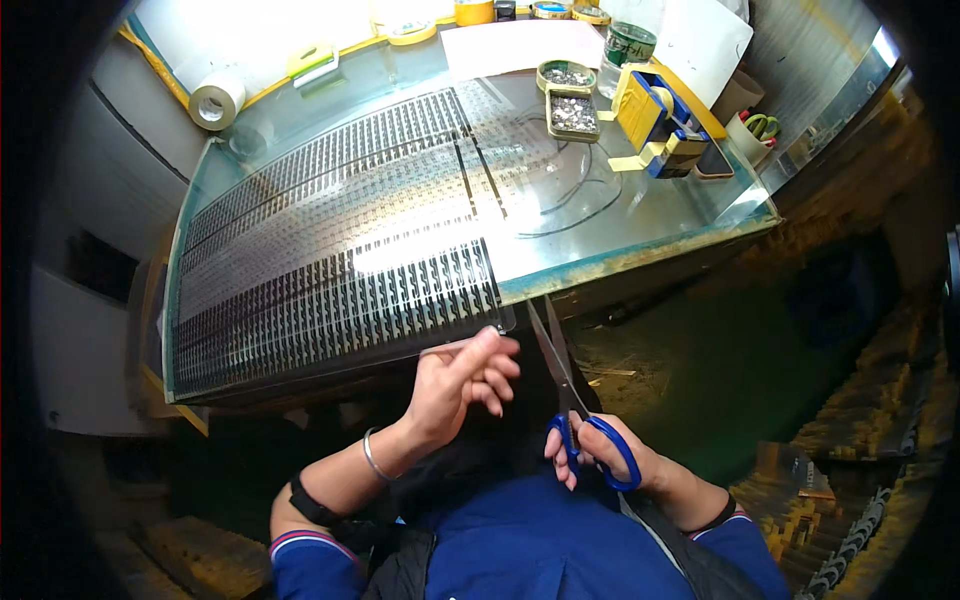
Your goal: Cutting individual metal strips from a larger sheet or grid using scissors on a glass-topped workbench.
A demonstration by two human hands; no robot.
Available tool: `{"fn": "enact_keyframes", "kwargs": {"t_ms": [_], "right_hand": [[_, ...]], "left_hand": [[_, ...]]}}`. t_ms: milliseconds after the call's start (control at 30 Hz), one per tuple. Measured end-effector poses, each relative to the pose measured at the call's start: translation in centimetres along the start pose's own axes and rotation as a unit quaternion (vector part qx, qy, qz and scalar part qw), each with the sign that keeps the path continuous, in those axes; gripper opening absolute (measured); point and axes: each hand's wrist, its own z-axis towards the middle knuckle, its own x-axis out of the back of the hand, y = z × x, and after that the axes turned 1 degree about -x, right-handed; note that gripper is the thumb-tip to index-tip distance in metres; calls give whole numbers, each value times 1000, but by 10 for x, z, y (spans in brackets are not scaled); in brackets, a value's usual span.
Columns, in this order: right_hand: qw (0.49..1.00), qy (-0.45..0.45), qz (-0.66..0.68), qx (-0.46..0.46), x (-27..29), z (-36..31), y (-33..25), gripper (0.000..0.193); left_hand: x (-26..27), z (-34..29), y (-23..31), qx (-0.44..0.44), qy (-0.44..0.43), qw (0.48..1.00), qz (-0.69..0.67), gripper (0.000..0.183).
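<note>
A large clear plastic sheet (330, 250) printed with rows of small dark marks lies across a glass-topped table (640, 250) and overhangs its near edge. My left hand (462, 378) pinches the sheet's near edge between thumb and fingers. My right hand (600, 462) grips blue-handled scissors (570, 400). Their blades are slightly apart and point up at the sheet's lower right corner, close to the table edge.
At the table's far side stand a yellow and blue tape dispenser (660, 120), two small trays of metal bits (572, 100), a tape roll (216, 100), a bottle (626, 45) and white paper (520, 45). A cup with green scissors (758, 130) sits at the right. Dark floor lies below.
</note>
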Motion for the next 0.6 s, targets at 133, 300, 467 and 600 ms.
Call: {"fn": "enact_keyframes", "kwargs": {"t_ms": [133, 300, 467, 600], "right_hand": [[991, -34, 117, -52, 0, -9, 0, 57], [978, -58, 197, -45, 4, -13, 3, 69], [955, -82, 282, -52, 2, -13, -3, 68], [944, -85, 314, -55, 0, -9, -5, 65]], "left_hand": [[-18, 16, -8, -68, 60, 996, -29, 25], [-29, 23, -21, -99, 36, 992, -69, 17], [-27, 25, -19, -91, 57, 992, -63, 18], [-26, 24, -22, -104, 61, 991, -56, 17]]}}
